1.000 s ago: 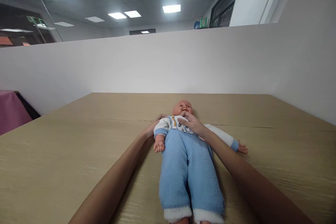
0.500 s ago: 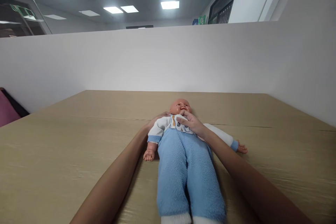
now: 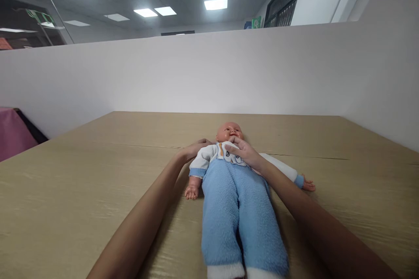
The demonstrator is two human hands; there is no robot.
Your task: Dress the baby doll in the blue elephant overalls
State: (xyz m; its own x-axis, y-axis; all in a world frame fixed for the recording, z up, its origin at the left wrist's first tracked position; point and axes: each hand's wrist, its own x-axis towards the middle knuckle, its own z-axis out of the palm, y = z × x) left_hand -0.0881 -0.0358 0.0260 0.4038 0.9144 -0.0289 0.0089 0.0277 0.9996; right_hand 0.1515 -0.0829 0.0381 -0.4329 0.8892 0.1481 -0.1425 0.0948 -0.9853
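Doll [image 3: 229,183] on its back on a big tan table [image 3: 81,183]

So the doll's lying face up in the middle of the table, head [image 3: 229,130] at the far end, legs pointing back at the person. It's got fuzzy light blue pants [image 3: 219,218] with white cuffs, plus a white shirt [image 3: 212,152] with a little picture on the chest.

Left hand [image 3: 196,147] is up at the doll's shoulder, just beside the neck. Some fingertips are tucked out of sight there, so I honestly can't tell if it's pinching anything or just resting. Right hand [image 3: 244,150] lies on the upper chest, thumb sitting apart from the fingers, fingertips right under the chin. Can't tell whether it's got any fabric between them.

One doll arm [image 3: 196,178] lies down along the hip, on the left of the view. The other arm [image 3: 283,168] sticks out to the right, past the person's right forearm [image 3: 294,200], its small hand on the tabletop.

Behind the table there's a plain white wall [image 3: 229,74], and some pink cloth [image 3: 15,135] at the far left edge.
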